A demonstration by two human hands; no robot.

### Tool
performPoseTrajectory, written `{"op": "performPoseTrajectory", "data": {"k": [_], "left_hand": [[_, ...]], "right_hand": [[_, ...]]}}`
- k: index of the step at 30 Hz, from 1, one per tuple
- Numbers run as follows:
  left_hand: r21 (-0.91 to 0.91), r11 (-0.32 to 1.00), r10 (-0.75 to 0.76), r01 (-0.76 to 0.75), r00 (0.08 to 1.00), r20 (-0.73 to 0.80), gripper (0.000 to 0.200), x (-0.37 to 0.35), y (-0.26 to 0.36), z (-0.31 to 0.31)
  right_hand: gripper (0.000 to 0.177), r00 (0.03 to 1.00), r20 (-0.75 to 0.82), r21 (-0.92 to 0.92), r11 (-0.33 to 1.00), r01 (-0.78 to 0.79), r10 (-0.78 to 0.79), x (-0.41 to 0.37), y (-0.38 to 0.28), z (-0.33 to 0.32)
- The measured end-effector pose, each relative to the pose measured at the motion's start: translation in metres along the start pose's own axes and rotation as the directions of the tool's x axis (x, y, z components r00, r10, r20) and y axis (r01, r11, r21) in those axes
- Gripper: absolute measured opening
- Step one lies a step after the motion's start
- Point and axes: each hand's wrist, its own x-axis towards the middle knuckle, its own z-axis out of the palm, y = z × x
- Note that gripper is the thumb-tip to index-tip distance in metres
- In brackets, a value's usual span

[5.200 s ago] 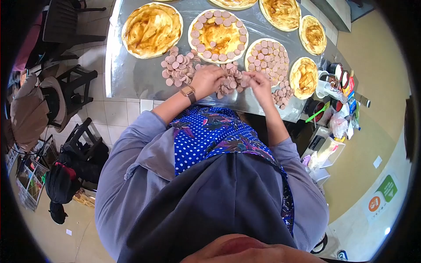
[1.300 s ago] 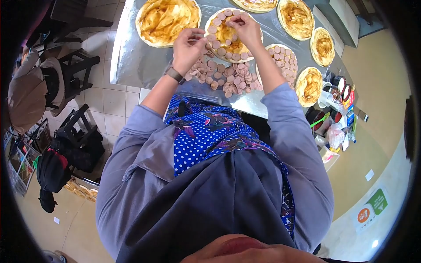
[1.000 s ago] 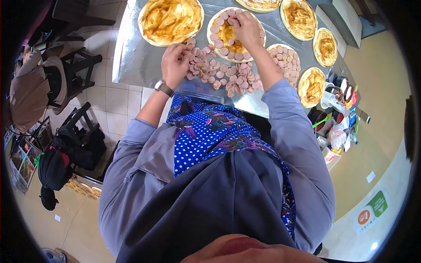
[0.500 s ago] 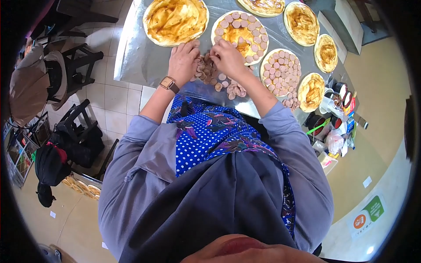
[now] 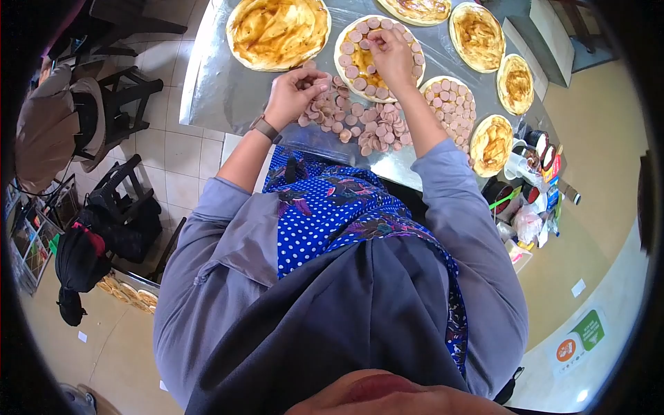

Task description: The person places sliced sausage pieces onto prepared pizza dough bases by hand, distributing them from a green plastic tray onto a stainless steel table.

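Observation:
My right hand [image 5: 392,57] is over the round dough base [image 5: 338,52] at the top centre, fingertips pinched; what they hold, if anything, is too small to tell. Pink sausage slices ring this sauced base, with bare sauce [image 5: 361,61] in its middle. My left hand [image 5: 294,95], with a watch on the wrist, has thumb and fingers curled together at the left edge of a pile of sausage slices [image 5: 382,129]; a slice seems to be between its fingertips. A base covered in slices [image 5: 449,111] lies right of my right forearm.
Sauce-spread bases lie on the metal table [image 5: 207,90], one large one [image 5: 278,34] at upper left. Cups, bags and packets [image 5: 529,221] crowd beyond the table's right side. Dark stools [image 5: 128,104] stand on the left floor.
My right hand has moved from the slice pile up over the ringed base. My left hand has drawn slightly back, its fingers now curled. More of the pile shows.

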Motion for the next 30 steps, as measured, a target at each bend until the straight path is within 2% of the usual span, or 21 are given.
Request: {"op": "performPoseTrajectory", "data": {"k": [1,2,3,4,6,8,10,13,14,15,16,17,18,19,21,22,24,25,27,28,30], "left_hand": [[-0.094,0.995,-0.023,0.022,1.0,-0.012,0.023,0.003,0.0,0.004],[-0.188,0.981,-0.047,0.042,0.999,-0.021,0.024,0.005,0.001,0.006],[-0.19,0.981,-0.045,0.04,0.999,-0.023,0.024,0.007,0.004,0.007],[-0.208,0.975,-0.081,0.079,0.997,-0.001,0.021,0.009,0.007,0.008],[-0.225,0.967,-0.117,0.119,0.993,0.023,0.019,0.01,0.012,0.011],[-0.257,0.953,-0.171,0.161,0.985,-0.017,0.02,0.011,0.018,0.013],[-0.277,0.951,-0.154,0.14,0.988,-0.026,0.02,0.014,0.017,0.015],[-0.292,0.948,-0.14,0.127,0.99,-0.024,0.022,0.017,0.027,0.016],[-0.288,0.948,-0.145,0.134,0.989,-0.016,0.022,0.018,0.03,0.017],[-0.29,0.948,-0.146,0.135,0.989,-0.016,0.022,0.021,0.029,0.019],[-0.294,0.95,-0.108,0.103,0.994,-0.002,0.022,0.027,0.027,0.021],[-0.299,0.952,-0.07,0.071,0.997,0.013,0.022,0.031,0.026,0.024],[-0.302,0.951,-0.069,0.07,0.998,0.012,0.022,0.034,0.028,0.027],[-0.307,0.949,-0.066,0.066,0.998,0.012,0.022,0.036,0.029,0.03],[-0.312,0.948,-0.063,0.063,0.998,0.01,0.023,0.039,0.027,0.032],[-0.284,0.959,-0.032,0.019,0.999,-0.042,0.024,0.039,0.024,0.033],[-0.251,0.968,-0.001,-0.022,0.996,-0.089,0.026,0.039,0.016,0.034],[-0.253,0.967,0.0,-0.026,0.995,-0.103,0.027,0.039,0.012,0.034],[-0.254,0.967,0.0,-0.03,0.993,-0.115,0.028,0.038,0.007,0.033],[-0.224,0.974,0.0,-0.023,0.995,-0.101,0.03,0.037,0.007,0.032],[-0.194,0.981,0.002,-0.019,0.996,-0.088,0.032,0.035,0.014,0.031]], "right_hand": [[0.013,1.0,0.001,0.0,1.0,0.001,-0.001,-0.006,-0.004,-0.002],[0.016,0.998,0.066,0.074,0.997,-0.019,0.015,-0.012,-0.009,-0.005],[0.021,0.991,0.132,0.145,0.988,-0.043,0.024,-0.014,-0.01,-0.007],[0.021,0.991,0.133,0.143,0.989,-0.041,0.022,-0.016,-0.009,-0.007],[0.03,0.966,0.059,-0.203,0.944,0.26,-0.253,-0.019,-0.008,-0.008],[0.033,0.965,0.104,-0.244,0.934,0.261,-0.243,-0.017,-0.008,-0.005],[0.037,0.962,0.148,-0.278,0.923,0.264,-0.23,-0.014,-0.005,-0.001],[0.026,0.96,0.159,-0.285,0.921,0.267,-0.229,-0.016,-0.01,-0.002],[0.024,0.975,0.178,-0.029,0.99,0.14,-0.133,-0.02,-0.013,-0.003],[0.024,0.974,0.221,0.225,0.974,-0.008,-0.043,-0.024,-0.02,-0.005],[0.024,0.974,0.223,0.224,0.975,-0.007,-0.044,-0.028,-0.026,-0.008],[0.024,0.94,0.332,0.367,0.907,-0.205,0.078,-0.031,-0.032,-0.011],[0.025,0.875,0.453,0.473,0.786,-0.399,0.172,-0.032,-0.035,-0.012],[0.025,0.875,0.453,0.471,0.787,-0.398,0.171,-0.032,-0.028,-0.009],[0.023,0.859,0.411,0.616,0.602,-0.508,0.305,-0.026,-0.015,-0.001],[0.023,0.859,0.411,0.617,0.601,-0.508,0.304,-0.022,-0.011,-0.001],[0.019,0.891,0.291,0.281,0.859,-0.428,0.348,-0.016,-0.003,-0.001],[0.019,0.89,0.291,0.281,0.858,-0.43,0.351,-0.015,-0.001,0.001],[0.015,0.972,0.19,0.175,0.97,-0.17,0.136,-0.014,0.001,0.005],[0.015,0.972,0.191,0.176,0.969,-0.172,0.138,-0.015,0.002,0.006],[0.017,0.996,0.09,0.003,1.0,0.012,-0.012,-0.014,-0.004,0.005]]}}
